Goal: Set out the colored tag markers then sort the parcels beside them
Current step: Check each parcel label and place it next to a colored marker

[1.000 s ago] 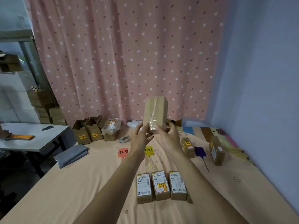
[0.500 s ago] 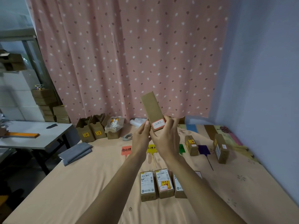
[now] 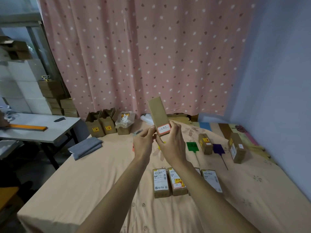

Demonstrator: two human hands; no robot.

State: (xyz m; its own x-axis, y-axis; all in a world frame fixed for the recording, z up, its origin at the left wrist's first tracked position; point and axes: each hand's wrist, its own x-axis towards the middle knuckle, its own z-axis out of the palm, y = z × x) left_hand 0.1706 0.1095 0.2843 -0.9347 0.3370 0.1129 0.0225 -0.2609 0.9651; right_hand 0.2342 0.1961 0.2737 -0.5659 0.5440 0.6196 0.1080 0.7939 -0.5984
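Observation:
I hold a brown cardboard parcel (image 3: 158, 113) upright over the bed, its lower end bearing a white label with a red border. My right hand (image 3: 170, 143) grips its lower end; my left hand (image 3: 143, 142) pinches the lower left corner. Behind my hands lie the tag markers: green tag (image 3: 192, 146), purple tag (image 3: 218, 148), and slivers of the yellow tag (image 3: 161, 145) and orange tag (image 3: 133, 147). One parcel (image 3: 205, 143) stands by the green tag, another parcel (image 3: 237, 147) right of the purple one. Several labelled parcels (image 3: 160, 182) lie in a row near me.
The peach bedsheet (image 3: 84, 182) covers the bed. Open cartons (image 3: 101, 126) and a bagged item (image 3: 124, 119) stand by the dotted curtain. Folded grey cloth (image 3: 86, 147) lies at the left edge. A white table (image 3: 42, 130) is to the left, a wall on the right.
I have turned the parcel in both hands, from its broad taped face to a narrow side with the red-bordered label toward me. The view shifted slightly.

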